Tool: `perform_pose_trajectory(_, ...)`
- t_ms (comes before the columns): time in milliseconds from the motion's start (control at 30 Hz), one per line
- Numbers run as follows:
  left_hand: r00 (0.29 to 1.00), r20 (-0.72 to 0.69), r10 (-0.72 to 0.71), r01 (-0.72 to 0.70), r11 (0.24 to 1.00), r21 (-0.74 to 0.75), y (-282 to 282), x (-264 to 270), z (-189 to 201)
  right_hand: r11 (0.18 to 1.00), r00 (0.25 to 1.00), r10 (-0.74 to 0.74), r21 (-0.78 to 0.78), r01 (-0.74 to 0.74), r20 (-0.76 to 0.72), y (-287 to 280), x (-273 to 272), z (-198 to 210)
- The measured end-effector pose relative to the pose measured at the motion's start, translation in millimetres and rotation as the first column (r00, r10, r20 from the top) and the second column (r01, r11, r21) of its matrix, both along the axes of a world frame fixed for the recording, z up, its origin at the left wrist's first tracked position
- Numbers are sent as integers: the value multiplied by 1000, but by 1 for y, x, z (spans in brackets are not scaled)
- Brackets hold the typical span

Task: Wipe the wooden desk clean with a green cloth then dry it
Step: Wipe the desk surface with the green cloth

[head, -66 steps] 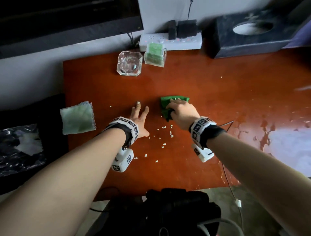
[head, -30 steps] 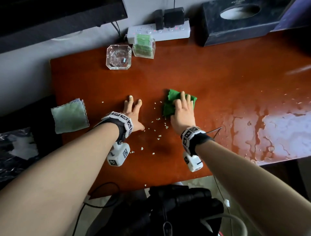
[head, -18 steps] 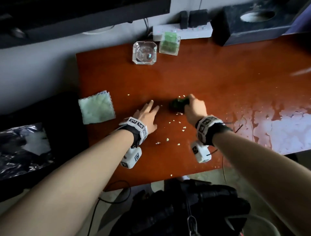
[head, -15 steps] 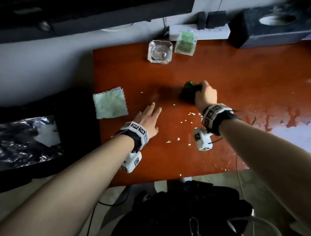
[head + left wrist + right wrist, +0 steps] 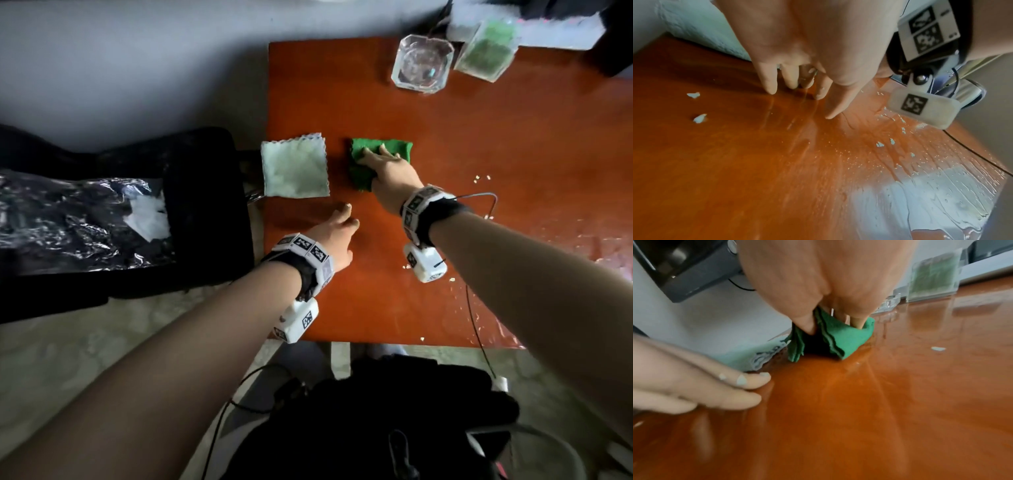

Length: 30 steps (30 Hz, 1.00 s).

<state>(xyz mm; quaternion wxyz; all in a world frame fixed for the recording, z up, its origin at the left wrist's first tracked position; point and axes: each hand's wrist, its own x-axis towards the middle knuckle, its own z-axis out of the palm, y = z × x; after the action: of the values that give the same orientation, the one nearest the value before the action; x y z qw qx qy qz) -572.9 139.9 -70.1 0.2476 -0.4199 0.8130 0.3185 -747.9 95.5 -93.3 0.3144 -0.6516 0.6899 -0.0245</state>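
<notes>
The green cloth (image 5: pixel 361 174) lies bunched on the reddish wooden desk (image 5: pixel 479 120), close to the desk's left edge. My right hand (image 5: pixel 376 161) is on top of it. In the right wrist view the thumb (image 5: pixel 805 327) digs into a fold of the green cloth (image 5: pixel 846 337) and the fingers press its far side, so the cloth tents up between them. My left hand (image 5: pixel 342 219) rests flat on the bare desk nearer to me, fingers straight, holding nothing. White crumbs (image 5: pixel 699 118) dot the wood.
A pale green cloth (image 5: pixel 294 168) lies flat at the desk's left edge, just left of the green one. A glass ashtray (image 5: pixel 423 63) and a clear green box (image 5: pixel 488 48) stand at the back. A wet film (image 5: pixel 920 203) covers the right side. A black chair (image 5: pixel 205 205) stands left of the desk.
My right hand has swept the green cloth leftward across the desk, up beside the pale cloth. The left hand stays flat on the wood.
</notes>
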Motion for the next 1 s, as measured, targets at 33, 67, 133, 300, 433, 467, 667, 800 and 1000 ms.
perform_pose_trajectory(33, 1000, 9, -13, 13, 1000, -4, 0, -1, 0, 1000, 1000, -1, 4, 1, -6, 9, -5, -2)
perform_pose_trajectory(67, 1000, 16, -24, 24, 1000, -11, 1, -1, 0, 1000, 1000, -8, 12, 8, -9, 19, -11, -2)
perform_pose_trajectory(133, 999, 29, -28, 29, 999, -39, 5, -3, 0, 999, 999, -27, 32, 28, -18, 43, -25, 0)
perform_pose_trajectory(300, 990, 134, -45, 63, 989, -131, 22, -15, 2, 988, 990, -144, 48, 144, 6, 96, -48, 21)
perform_pose_trajectory(433, 985, 172, -17, 39, 991, -126, 29, -25, 2, 866, 862, -486, -52, 497, 142, 86, -97, 54)
perform_pose_trajectory(467, 984, 176, -9, 31, 992, -125, 30, -26, 1, 814, 816, -553, -101, 572, 169, 79, -114, 62)
perform_pose_trajectory(667, 982, 186, 22, 9, 987, -163, 33, -26, -1, 611, 637, -734, -180, 771, 234, 51, -185, 80)
perform_pose_trajectory(800, 985, 163, 47, -14, 979, -201, 37, -25, -7, 669, 672, -740, -93, 738, 11, 58, -183, 50)
perform_pose_trajectory(1000, 988, 155, 6, 33, 969, -246, 39, -19, -10, 868, 855, -496, -58, 494, -150, 92, -116, 25)
